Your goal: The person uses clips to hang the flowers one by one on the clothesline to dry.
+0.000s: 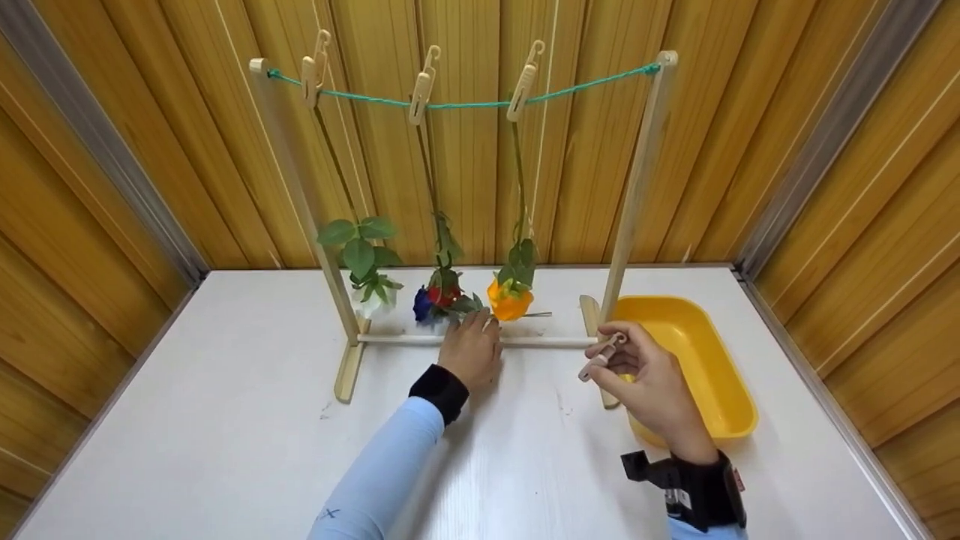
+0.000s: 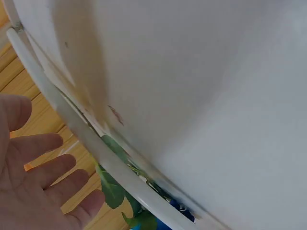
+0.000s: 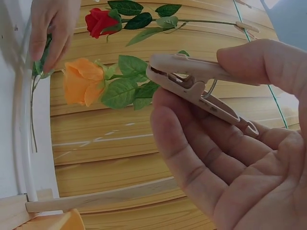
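A beige clothespin (image 3: 192,72) is held in my right hand (image 1: 656,382) between thumb and fingers, left of the yellow basin. My left hand (image 1: 471,352) reaches over the rack's white bottom bar, its fingers beside the leaves of a blue rose (image 1: 424,306) lying on the table behind. Spread, slightly bent fingers of that hand show in the left wrist view. From clothespins on a green cord (image 1: 472,105) hang a white rose (image 1: 375,300), a red rose (image 3: 100,22) and an orange rose (image 1: 510,300), heads down. The hand partly hides the blue rose's stem.
A wooden rack (image 1: 637,187) with two posts carries the cord. Behind its right foot stands a yellow plastic basin (image 1: 742,405), close to my right wrist. Wood-patterned walls (image 1: 465,187) enclose the white table (image 1: 225,420) at the back and sides.
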{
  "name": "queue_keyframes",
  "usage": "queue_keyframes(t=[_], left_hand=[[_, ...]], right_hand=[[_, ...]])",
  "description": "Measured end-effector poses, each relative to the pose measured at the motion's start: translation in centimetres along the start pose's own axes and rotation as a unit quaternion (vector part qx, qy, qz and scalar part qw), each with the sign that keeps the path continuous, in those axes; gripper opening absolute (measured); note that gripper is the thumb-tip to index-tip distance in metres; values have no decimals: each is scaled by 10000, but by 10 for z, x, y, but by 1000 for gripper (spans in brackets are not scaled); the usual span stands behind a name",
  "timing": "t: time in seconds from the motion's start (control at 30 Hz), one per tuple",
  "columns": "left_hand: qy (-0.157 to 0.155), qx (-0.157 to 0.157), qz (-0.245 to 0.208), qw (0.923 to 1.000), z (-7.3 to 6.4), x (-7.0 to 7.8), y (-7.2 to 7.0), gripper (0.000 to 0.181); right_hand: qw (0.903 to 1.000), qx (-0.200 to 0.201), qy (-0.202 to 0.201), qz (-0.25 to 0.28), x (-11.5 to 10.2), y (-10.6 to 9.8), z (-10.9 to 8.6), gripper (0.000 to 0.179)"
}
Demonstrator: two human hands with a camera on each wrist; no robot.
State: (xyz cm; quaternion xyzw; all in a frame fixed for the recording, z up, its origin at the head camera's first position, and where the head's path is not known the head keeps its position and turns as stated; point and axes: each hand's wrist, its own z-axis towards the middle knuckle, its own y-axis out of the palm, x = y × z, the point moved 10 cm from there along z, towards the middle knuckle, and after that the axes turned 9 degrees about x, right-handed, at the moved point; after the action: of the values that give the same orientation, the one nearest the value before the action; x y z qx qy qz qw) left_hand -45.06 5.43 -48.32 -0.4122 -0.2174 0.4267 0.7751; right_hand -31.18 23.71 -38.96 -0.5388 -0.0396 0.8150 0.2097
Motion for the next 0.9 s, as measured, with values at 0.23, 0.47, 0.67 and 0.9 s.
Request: queue_keyframes(t=[0.23,0.47,0.67,0.9], left_hand=[[-88,-758,-51,9971,16,-5,26,32],[-168,-1224,-551,9908,24,-4,37,28],[-179,-1138,-607,9915,24,-3,35,24],[-370,-720,-501,9955,25,-5,30,17]], right_hand=[[10000,66,-5,6,1,-4,0,39],[9999,94,75,25,2,-7,1,39],[9999,90,49,6,3,-7,1,38],[9999,112,82,30,3,-9,1,38]])
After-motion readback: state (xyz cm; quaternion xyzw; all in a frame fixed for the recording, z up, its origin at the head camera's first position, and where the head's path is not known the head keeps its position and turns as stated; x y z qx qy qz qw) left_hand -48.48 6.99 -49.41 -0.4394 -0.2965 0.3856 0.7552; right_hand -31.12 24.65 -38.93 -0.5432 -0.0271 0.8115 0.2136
